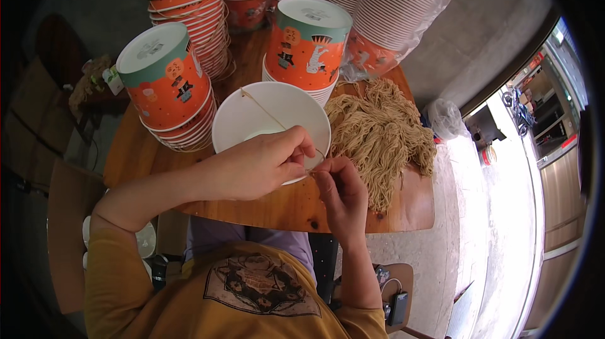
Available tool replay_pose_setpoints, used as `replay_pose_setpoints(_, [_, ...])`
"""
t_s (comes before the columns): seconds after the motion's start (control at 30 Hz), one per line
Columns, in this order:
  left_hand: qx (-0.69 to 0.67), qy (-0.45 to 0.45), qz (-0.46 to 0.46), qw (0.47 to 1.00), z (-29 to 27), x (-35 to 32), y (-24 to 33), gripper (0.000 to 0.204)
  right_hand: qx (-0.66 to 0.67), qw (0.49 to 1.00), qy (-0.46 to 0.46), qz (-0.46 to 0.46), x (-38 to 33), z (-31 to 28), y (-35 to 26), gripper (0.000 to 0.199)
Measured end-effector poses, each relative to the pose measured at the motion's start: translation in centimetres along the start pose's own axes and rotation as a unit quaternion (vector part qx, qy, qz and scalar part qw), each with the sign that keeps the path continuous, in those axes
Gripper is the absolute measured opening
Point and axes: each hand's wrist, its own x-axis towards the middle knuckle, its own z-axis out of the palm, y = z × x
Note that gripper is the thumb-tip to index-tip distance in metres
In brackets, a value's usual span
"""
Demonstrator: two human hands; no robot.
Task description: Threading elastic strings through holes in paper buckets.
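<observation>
A white-lined paper bucket (234, 118) is at the table's front with its mouth up toward me. A thin tan cord (263, 108) runs from its far rim across the opening to my fingers. My left hand (261, 163) reaches over the near part of the bucket, thumb and fingers pinching the cord by the near right rim. Close beside it, my right hand (343, 191) pinches the cord's end between thumb and forefinger. The fingers partly hide the cord and that stretch of rim.
Upside-down orange and green bucket stacks (165, 83) (309, 49) stand left and behind. A bundle of tan cords (381, 134) lies to the right. Plastic-wrapped bucket stacks (403, 8) are at the back. The wooden table (220, 208) has a rounded front edge near my lap.
</observation>
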Motion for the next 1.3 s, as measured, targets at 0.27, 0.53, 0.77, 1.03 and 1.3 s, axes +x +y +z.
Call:
replay_pose_setpoints(0.27, [0.162,0.047,0.076,0.983,0.2,-0.1,-0.7,0.011,-0.100,0.992,0.012,-0.079,0.0,0.0,-0.1,0.005])
replay_pose_setpoints(0.53, [0.037,0.020,0.030,0.999,0.2,0.1,0.0,0.009,-0.154,0.976,0.016,-0.150,-0.3,0.0,-1.3,0.023])
replay_pose_setpoints(0.77, [-0.007,0.001,-0.014,1.000,0.1,0.3,0.5,0.010,-0.233,0.946,0.063,-0.218,-0.3,0.5,-0.4,0.028])
replay_pose_setpoints(1.03, [-0.012,0.011,-0.016,1.000,0.1,0.2,0.1,0.010,-0.230,0.940,0.072,-0.242,-0.4,0.3,-0.1,0.020])
replay_pose_setpoints(1.3, [-0.020,-0.007,-0.039,0.999,-0.1,0.3,0.3,0.011,-0.200,0.959,0.075,-0.189,-0.2,0.8,-0.8,0.026])
